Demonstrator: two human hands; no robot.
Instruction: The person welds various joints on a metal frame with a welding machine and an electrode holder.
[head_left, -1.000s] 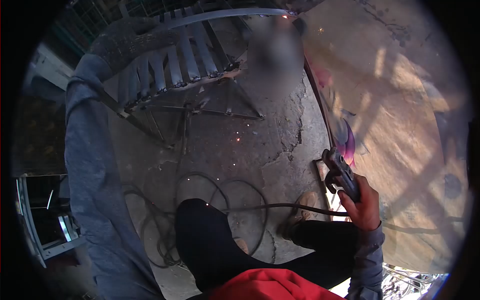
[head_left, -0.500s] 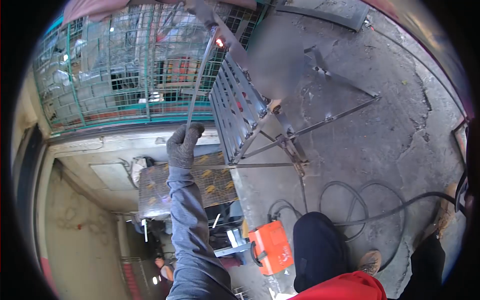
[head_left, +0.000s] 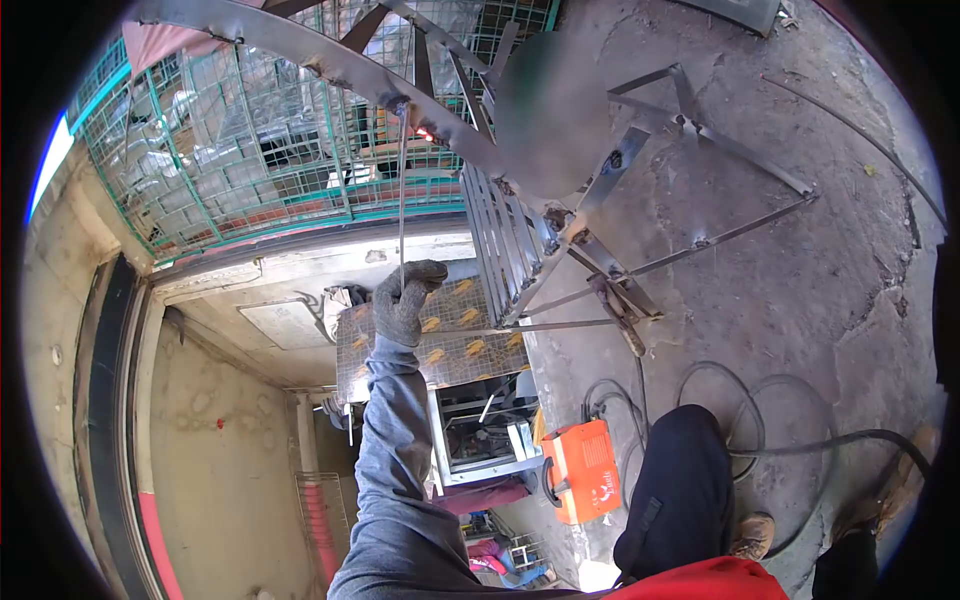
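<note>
My left hand (head_left: 404,302), in a grey knit glove with a grey sleeve behind it, is closed around a thin metal rod (head_left: 402,200). The rod points upward in the view, and its far end meets a long flat steel bar (head_left: 345,66) at a dark weld spot. A small red glow (head_left: 425,133) shows on the bar just right of the rod's tip. That bar belongs to a welded steel frame with parallel slats (head_left: 500,225). A blurred round patch covers part of the frame. My right hand is not visible.
An orange machine with a handle (head_left: 584,474) stands on the concrete floor beside my knee. Black cables (head_left: 745,400) loop to its right. Green wire mesh (head_left: 230,190) lies behind the frame. A patterned panel (head_left: 450,320) sits beyond my wrist.
The whole view has shifted, with the scene moving right. More of the long steel bar shows, and the red glow looks smaller. My left hand still grips the rod against the bar.
</note>
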